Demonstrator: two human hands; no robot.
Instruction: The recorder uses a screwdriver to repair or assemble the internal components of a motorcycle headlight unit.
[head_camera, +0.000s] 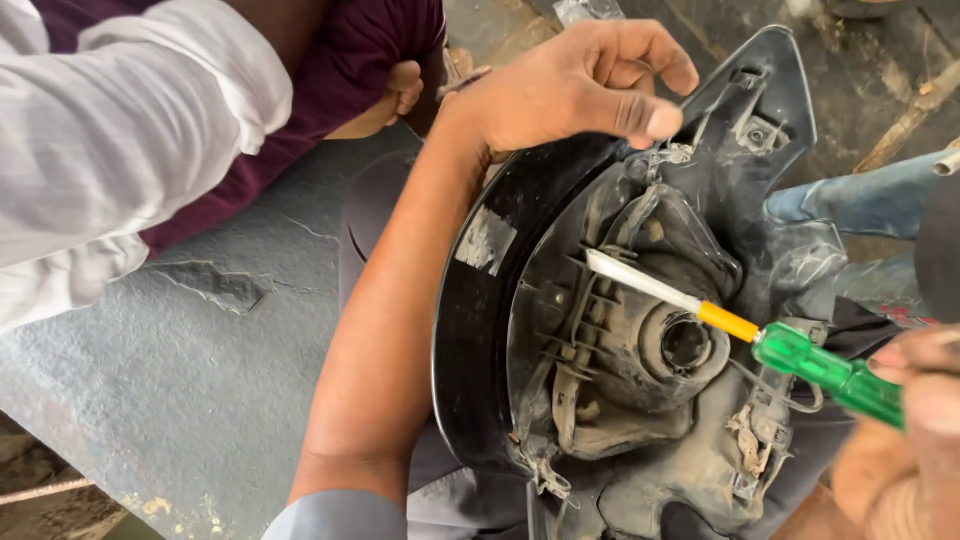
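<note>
Screwdriver in right hand; left hand grips housing.

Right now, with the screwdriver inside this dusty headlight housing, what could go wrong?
1. The screwdriver is held only at its green handle end by the right hand; its tip may slip off the rib and scratch the lamp socket.
2. The left hand steadies the headlight housing near its top only, so it could tilt when pushed.
3. The loose wire near the shaft might get caught.
</note>
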